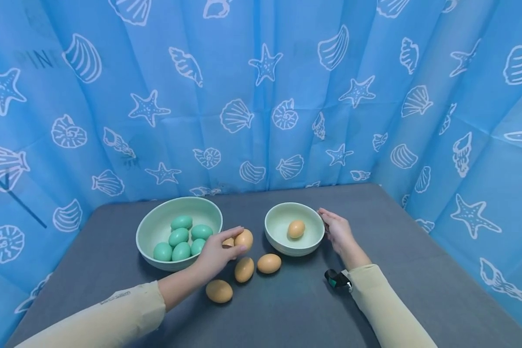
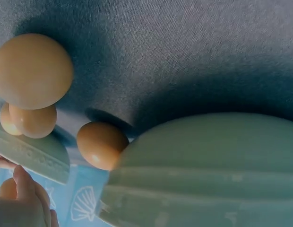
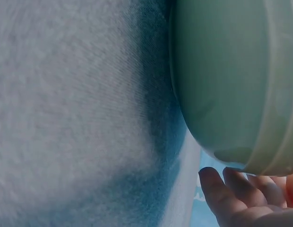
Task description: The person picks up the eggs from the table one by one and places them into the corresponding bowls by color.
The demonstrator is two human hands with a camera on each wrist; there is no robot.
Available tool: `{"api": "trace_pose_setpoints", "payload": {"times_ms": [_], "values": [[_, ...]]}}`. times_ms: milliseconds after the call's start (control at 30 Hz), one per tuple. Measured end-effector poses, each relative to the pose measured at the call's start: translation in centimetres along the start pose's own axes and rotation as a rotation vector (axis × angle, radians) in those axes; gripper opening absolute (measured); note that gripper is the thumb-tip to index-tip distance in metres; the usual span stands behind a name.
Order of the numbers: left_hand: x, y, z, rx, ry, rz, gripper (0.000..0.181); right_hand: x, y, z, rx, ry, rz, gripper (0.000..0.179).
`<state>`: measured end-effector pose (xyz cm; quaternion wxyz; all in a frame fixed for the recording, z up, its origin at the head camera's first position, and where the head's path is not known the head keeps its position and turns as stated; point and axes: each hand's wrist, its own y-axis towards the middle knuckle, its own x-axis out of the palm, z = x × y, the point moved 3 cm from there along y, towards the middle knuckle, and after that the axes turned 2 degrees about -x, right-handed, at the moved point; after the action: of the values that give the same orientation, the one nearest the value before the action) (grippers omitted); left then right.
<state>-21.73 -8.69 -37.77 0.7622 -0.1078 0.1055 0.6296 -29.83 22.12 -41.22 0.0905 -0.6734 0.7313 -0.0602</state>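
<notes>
blue curtain (image 1: 237, 63), white seashell print; faint lettering (image 1: 39, 59) reads "pin", remainder illegible. grey table (image 1: 296, 309). large green bowl (image 1: 154, 227) containing green eggs (image 1: 178, 237). small green bowl (image 1: 278, 224) containing one brown egg. left hand (image 1: 217, 252): fingers and thumb pinching another egg (image 1: 244, 240), between the bowls. right hand (image 1: 338, 233): fingers loosely extended at the small green bowl's side. loose brown eggs (image 1: 268, 264) on the table.

The left arm (image 1: 113, 309) slants in from the lower left of the head view; the left grip (image 1: 217, 253), below centre, pinches with thumb and fingers. The right arm (image 1: 387, 302) rises from the lower right, the right grip's (image 1: 338, 232) fingers pointing upper left.
</notes>
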Motion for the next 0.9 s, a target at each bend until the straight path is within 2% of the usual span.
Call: {"api": "trace_pose_setpoints", "payload": {"times_ms": [400, 600, 900], "values": [[1.8, 2.0, 0.3, -0.028, -0.007, -0.006, 0.048, 0.5, -0.1, 0.3, -0.008, -0.021, 0.01, 0.048], [2.7, 3.0, 0.6, -0.048, 0.03, -0.004, 0.047, 0.7, 0.2, 0.4, -0.026, -0.01, 0.017, 0.047], [4.7, 4.9, 1.4, -0.037, -0.043, -0.05, 0.049, 0.6, 0.1, 0.5, -0.044, -0.024, 0.021, 0.047]]}}
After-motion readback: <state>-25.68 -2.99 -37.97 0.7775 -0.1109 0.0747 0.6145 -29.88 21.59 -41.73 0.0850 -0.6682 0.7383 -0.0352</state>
